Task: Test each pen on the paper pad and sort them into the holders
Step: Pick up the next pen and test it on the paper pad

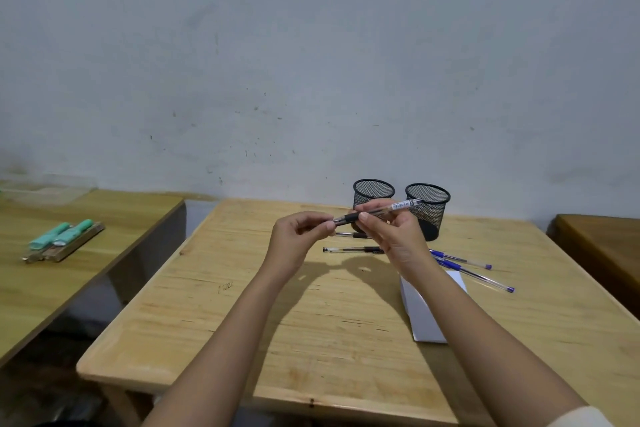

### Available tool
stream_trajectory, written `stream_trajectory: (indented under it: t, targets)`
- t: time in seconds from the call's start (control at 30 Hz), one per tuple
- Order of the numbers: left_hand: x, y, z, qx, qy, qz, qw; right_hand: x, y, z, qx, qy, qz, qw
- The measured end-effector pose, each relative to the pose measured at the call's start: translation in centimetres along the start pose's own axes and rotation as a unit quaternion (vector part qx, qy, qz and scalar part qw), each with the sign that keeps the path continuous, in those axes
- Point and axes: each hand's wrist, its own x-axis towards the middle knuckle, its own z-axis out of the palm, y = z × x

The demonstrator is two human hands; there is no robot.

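My right hand [391,236] grips a clear pen with a black grip [398,207], held level above the wooden table [242,322]. My left hand [298,236] pinches the pen's tip end, where the cap sits. Behind the hands stand two black mesh holders, the left holder [373,192] and the right holder [428,208]. Two black pens [349,249] lie on the table under my hands. Blue pens [474,270] lie to the right. The white paper pad [422,312] lies partly under my right forearm.
A second wooden table [69,270] stands to the left with green markers on a board [62,239]. A dark wooden surface [602,246] sits at the far right. A grey wall rises behind the tables.
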Motion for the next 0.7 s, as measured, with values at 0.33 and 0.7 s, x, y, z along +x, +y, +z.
stream_trajectory:
  t: [0.33,0.7]
  targets:
    - [-0.2,0.4,2.4,-0.026,-0.055,-0.007,0.998,-0.8,-0.4,-1.7,-0.077,-0.021,-0.03,0.996]
    - [-0.6,-0.1,-1.7,0.02,0.008,-0.059,0.998,-1.9,-1.7,-6.1,-0.085,0.145,-0.054,0.984]
